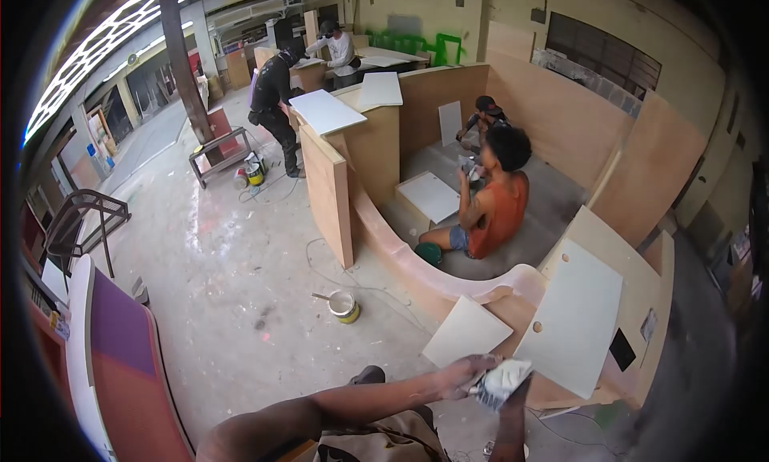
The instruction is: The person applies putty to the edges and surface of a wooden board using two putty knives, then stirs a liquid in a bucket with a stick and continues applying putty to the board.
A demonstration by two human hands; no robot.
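My left hand (467,377) reaches in from the left, fingers closed at the edge of a white-smeared thing (508,378) with a dark patterned side. Whether those fingers pinch a small tool is too blurred to tell. From below, my right forearm (511,431) rises to the same thing, which covers most of the right hand under it. Just beyond both hands, a square white panel (469,332) leans against the curved wooden counter (424,266). A larger white panel (570,318) with two round holes lies to the right.
An open paint bucket (344,307) with a stick in it stands on the floor. One person in orange (501,206) sits inside the counter, another behind. Two more people work at the back left. Cables cross the floor; a purple-and-red curved panel (120,342) stands left.
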